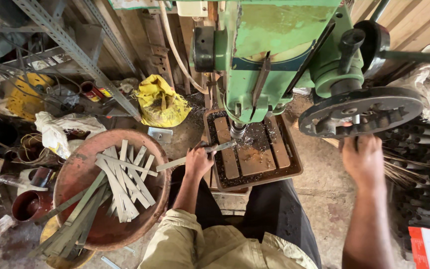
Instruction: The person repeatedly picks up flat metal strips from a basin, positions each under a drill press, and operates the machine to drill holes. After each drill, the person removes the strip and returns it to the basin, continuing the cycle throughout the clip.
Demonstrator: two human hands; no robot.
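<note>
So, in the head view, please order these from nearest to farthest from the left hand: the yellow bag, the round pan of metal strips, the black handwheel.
From the left hand:
1. Round pan of metal strips, to its left.
2. Yellow bag, up and left.
3. Black handwheel, far right, under the right hand.

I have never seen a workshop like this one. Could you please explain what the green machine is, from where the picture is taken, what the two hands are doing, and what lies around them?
The picture comes from a camera worn on the person's head, looking down at their own arms and lap. The green machine looks like an upright drill press; its drill tip points down at a dirty metal table covered with shavings. The left hand holds a long flat metal strip with one end lying on that table under the drill. The right hand grips the dark round handwheel on the machine's side. Beside the left arm stands a rusty round pan holding many similar metal strips. Behind it lie a yellow bag and assorted clutter.
</note>
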